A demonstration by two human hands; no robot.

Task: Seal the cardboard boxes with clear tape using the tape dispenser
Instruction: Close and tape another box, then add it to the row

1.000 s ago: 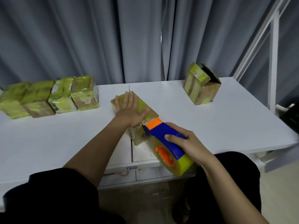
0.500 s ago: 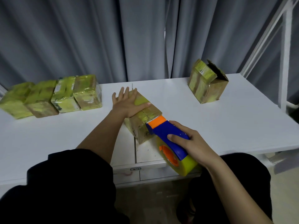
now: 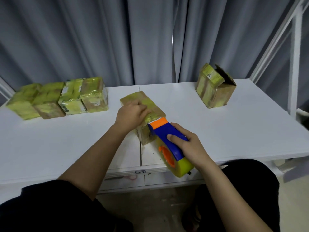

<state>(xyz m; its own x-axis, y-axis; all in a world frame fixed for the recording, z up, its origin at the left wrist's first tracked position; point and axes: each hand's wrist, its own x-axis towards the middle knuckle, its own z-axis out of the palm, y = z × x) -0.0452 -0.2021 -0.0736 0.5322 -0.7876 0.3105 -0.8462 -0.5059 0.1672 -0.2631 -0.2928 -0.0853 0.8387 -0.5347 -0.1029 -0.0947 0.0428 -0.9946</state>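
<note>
On the white table [image 3: 234, 128], at about ten o'clock from the middle, four taped boxes [image 3: 58, 99] stand side by side in a row, each touching the next, in front of a grey curtain [image 3: 100, 39]. At the centre lies the box [image 3: 145, 106] being sealed, turned at an angle to the table edge; the left hand [image 3: 132, 113] rests on its top, fingers curled, though whether they pinch the tape cannot be told. At five o'clock from this box, the right hand [image 3: 189, 146] grips the blue handle of the dispenser [image 3: 168, 143], whose orange head touches the box's near top edge while the yellow roll hangs past the table's front edge. At two o'clock, well apart, an open box [image 3: 215, 87] stands alone, flaps up
</note>
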